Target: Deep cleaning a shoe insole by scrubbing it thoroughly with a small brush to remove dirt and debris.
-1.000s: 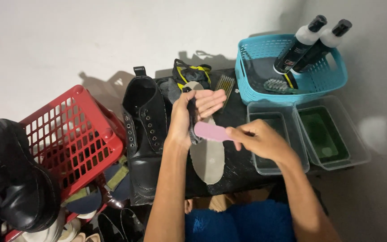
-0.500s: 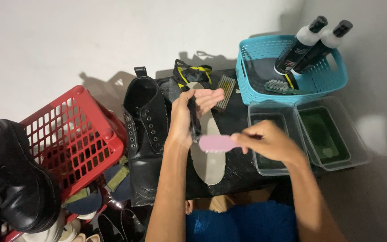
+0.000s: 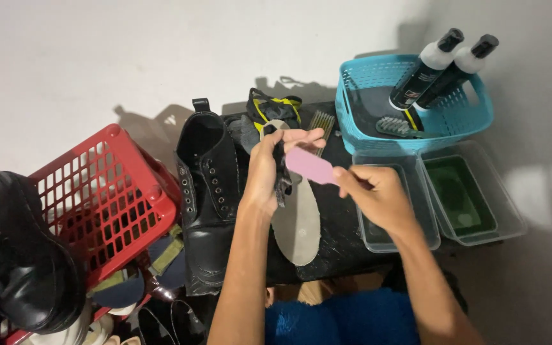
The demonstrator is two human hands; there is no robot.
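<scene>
At the bottom centre of the frame both forearms rise from a blue-clothed lap, cut off by the lower edge. The left hand [image 3: 266, 172] sits just left of centre, fingers curled shut around the upper end of a grey insole [image 3: 298, 220] and a dark strip pressed against it; what that strip is cannot be made out. The insole hangs down from the grip over the black surface [image 3: 340, 246], its top hidden by the fingers. The right hand [image 3: 375, 195], right of centre, is closed around one end of a pink brush [image 3: 311, 166], which angles up and left to meet the insole near the left hand's fingertips; its bristle side faces away and is not visible. Left of the hands a black boot [image 3: 209, 198] stands on the surface, toe toward the lower edge. Further left a red basket [image 3: 107, 204] is partly covered by another dark shoe, blurred at the frame's edge. Right of the hands lie two clear trays [image 3: 474, 204], one with green liquid. Beyond them, upper right, a teal basket [image 3: 410, 102] holds two bottles and a brush.
</scene>
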